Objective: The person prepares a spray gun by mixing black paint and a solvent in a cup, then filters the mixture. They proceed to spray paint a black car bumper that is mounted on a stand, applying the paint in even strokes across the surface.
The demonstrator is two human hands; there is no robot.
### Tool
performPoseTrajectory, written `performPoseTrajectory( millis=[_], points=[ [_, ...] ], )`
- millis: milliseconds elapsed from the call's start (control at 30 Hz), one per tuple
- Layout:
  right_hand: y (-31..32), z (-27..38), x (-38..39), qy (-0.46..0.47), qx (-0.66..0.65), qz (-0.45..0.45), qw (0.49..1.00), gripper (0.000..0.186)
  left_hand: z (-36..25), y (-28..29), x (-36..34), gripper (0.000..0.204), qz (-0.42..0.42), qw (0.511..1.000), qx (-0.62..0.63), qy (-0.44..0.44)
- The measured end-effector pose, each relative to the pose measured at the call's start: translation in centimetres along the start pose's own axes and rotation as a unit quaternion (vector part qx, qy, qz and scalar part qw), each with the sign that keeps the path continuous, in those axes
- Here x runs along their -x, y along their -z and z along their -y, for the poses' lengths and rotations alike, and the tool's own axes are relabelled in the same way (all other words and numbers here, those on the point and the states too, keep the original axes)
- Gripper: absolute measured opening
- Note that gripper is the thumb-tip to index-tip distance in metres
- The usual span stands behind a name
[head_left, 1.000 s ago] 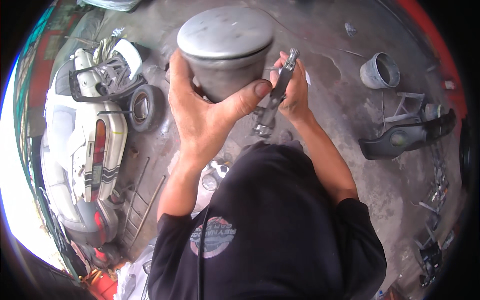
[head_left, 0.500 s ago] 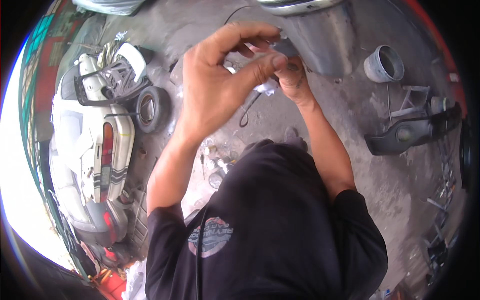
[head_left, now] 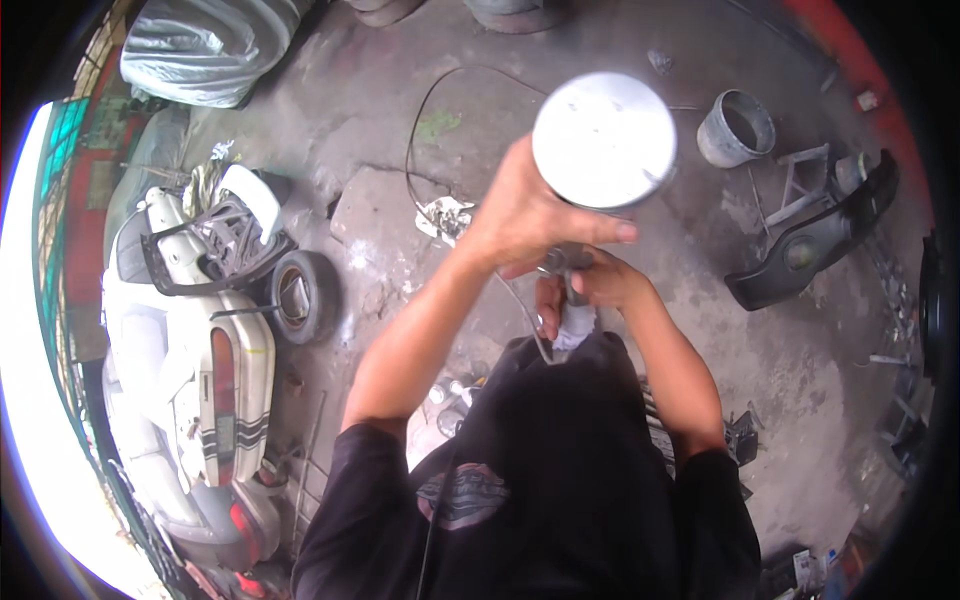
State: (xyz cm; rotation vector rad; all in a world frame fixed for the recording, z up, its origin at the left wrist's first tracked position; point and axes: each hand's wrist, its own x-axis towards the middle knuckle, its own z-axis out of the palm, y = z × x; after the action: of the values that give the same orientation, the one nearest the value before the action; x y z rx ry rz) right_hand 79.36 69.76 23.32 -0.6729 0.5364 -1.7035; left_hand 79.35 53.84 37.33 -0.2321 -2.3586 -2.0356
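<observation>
A spray gun with a metal cup is between my hands, its metal body [head_left: 567, 262] below the cup. The cup's round top [head_left: 604, 140] faces up, bright white; whether that is a lid or contents, I cannot tell. My left hand [head_left: 520, 215] wraps the cup's left side, thumb stretched along its near side, other fingers partly hidden. Just below, my right hand [head_left: 612, 282] is closed around the gun's handle. White cloth or paper [head_left: 577, 328] is bunched at the handle. A thin hose [head_left: 527, 312] runs close by the gun.
At left is a white car part with a red tail light [head_left: 222, 390], beside a tire [head_left: 305, 297]. To the right lie a grey bucket [head_left: 737, 130], a metal stand [head_left: 803, 187] and a black bumper [head_left: 810, 250]. A silver-covered bulk [head_left: 210, 50] stands far left.
The cup has swung from tilted at the top of view to upright, lower and showing its top. My left hand went from loosely curled beside the gun to around the cup.
</observation>
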Motion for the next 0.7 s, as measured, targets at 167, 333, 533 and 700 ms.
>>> performPoseTrajectory(
  millis=[167, 333, 533, 700],
  points=[
    [-1.2, -4.3, 5.1, -0.011, 0.175, -0.246, 0.953, 0.068, 1.9, -1.7, 0.9, 0.080, 0.031, 0.998, -0.046, -0.001],
    [-9.0, -5.7, 4.6, -0.019, 0.371, -0.534, 0.760, 0.086, 4.5, -2.0, 3.0, 0.072, 0.017, 0.999, -0.042, 0.012],
    [-9.4, -7.1, 1.8, 0.148, 0.515, -0.650, 0.538, 0.062, 3.7, -5.6, 3.7, 0.076, 0.029, 0.995, -0.018, -0.090],
    [-9.2, -8.8, 1.7, 0.210, 0.513, -0.681, 0.478, 0.046, 3.1, -7.4, 5.1, 0.075, 0.046, 0.992, -0.019, -0.113]
  ],
)
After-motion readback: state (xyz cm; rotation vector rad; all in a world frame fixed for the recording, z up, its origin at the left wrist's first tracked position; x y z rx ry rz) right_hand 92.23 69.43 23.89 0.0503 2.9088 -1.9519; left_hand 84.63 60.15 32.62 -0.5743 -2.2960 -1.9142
